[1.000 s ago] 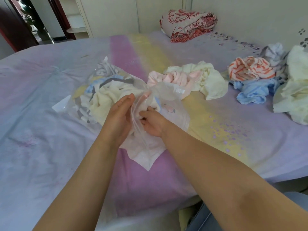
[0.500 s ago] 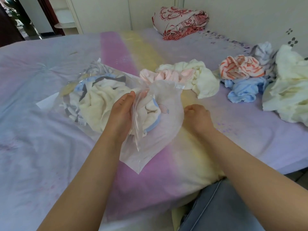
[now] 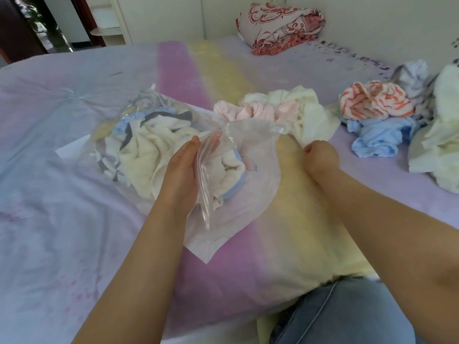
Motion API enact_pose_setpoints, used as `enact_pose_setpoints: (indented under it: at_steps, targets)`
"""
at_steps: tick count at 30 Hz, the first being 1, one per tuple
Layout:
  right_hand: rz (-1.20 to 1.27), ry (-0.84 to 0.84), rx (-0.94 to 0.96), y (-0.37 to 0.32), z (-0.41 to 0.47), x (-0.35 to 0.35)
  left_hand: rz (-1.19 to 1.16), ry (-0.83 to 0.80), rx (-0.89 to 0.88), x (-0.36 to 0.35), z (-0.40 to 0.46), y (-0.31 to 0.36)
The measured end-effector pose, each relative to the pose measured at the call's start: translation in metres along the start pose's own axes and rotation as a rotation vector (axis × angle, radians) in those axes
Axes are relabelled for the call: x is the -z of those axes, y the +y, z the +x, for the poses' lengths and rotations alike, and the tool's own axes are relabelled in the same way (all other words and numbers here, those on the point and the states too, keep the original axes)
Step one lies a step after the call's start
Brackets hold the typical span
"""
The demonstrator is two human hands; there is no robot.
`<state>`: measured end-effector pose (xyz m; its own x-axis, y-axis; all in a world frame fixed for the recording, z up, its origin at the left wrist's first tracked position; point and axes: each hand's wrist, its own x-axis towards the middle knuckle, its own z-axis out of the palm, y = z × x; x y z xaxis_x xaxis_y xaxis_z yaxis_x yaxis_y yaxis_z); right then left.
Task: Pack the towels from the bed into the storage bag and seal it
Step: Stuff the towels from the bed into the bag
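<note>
Bed (image 3: 74, 219): left hand (image 3: 180, 167) grips storage bag (image 3: 238, 184) rim; right hand (image 3: 320, 157) pinches cream towel (image 3: 310, 120).

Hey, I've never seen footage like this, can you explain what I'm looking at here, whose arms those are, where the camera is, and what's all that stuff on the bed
There is no machine here: the two bare arms belong to a person, and the single camera sits on their head, looking forward and down. That is why the arms reach in from the bottom edge.

The surface is a bed with a pastel sheet. On it lies a clear plastic storage bag, already part filled with towels. The left hand holds the bag's open mouth. The right hand grips the edge of a cream towel that lies just behind the bag, bunched with a pink towel.

Further right more towels wait: an orange striped towel, a blue towel below it, and a pale heap at the frame's edge. A folded red patterned blanket lies at the far side.
</note>
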<state>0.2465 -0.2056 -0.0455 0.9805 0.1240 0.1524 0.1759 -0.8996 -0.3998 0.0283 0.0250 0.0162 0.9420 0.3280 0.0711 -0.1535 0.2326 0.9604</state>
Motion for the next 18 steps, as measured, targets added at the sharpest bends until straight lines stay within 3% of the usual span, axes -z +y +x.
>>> enact_pose_setpoints:
  at_steps: [2,4,8,10,13,14,15,16,18]
  targets:
    - [0.191,0.07,-0.024,0.002,-0.023,0.013,0.028,0.019,-0.013,-0.001,-0.002,0.0]
    - [0.255,0.004,-0.058,0.003,-0.047,0.024,0.054,0.046,-0.031,-0.002,-0.006,0.002]
    - [-0.012,-0.299,0.031,-0.001,-0.098,0.05,0.127,0.077,-0.079,-0.007,-0.014,0.006]
    - [0.026,-0.462,0.12,-0.009,-0.124,0.068,0.149,0.085,-0.101,-0.009,-0.017,0.007]
    - [0.213,-0.883,0.245,-0.025,-0.16,0.093,0.192,0.113,-0.112,-0.008,-0.019,0.008]
    - [0.248,-0.949,0.249,-0.029,-0.166,0.095,0.205,0.117,-0.112,-0.007,-0.019,0.008]
    - [0.268,-0.934,0.254,-0.032,-0.166,0.094,0.211,0.116,-0.111,-0.006,-0.019,0.007]
    - [0.277,-0.818,0.262,-0.035,-0.162,0.09,0.211,0.112,-0.109,-0.005,-0.018,0.007]
    - [0.183,-0.466,0.187,-0.031,-0.141,0.075,0.21,0.106,-0.102,-0.005,-0.018,0.007]
